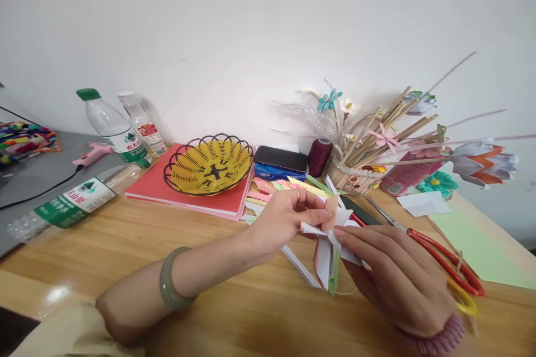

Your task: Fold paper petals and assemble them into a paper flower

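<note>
A folded paper piece (324, 231), white with a peach-coloured flap, is held between both hands above the table. My left hand (288, 217) pinches its upper left part between thumb and fingers; a ring is on one finger and a green bangle on that wrist. My right hand (393, 270) closes on its right side with the fingertips, the thumb hidden behind. Folded paper strips (262, 198) in white, green, yellow and pink lie behind and under the hands. Red-handled scissors (439, 251) rest to the right of my right hand, partly covered by it.
A yellow wicker basket (205, 170) sits on red paper sheets (146, 184). Plastic bottles (71, 206) and a pink glue gun (95, 155) are at left. A phone (280, 159), dark thread spool (320, 157) and flower-filled holder (349, 178) stand along the wall. Green paper (486, 251) lies right.
</note>
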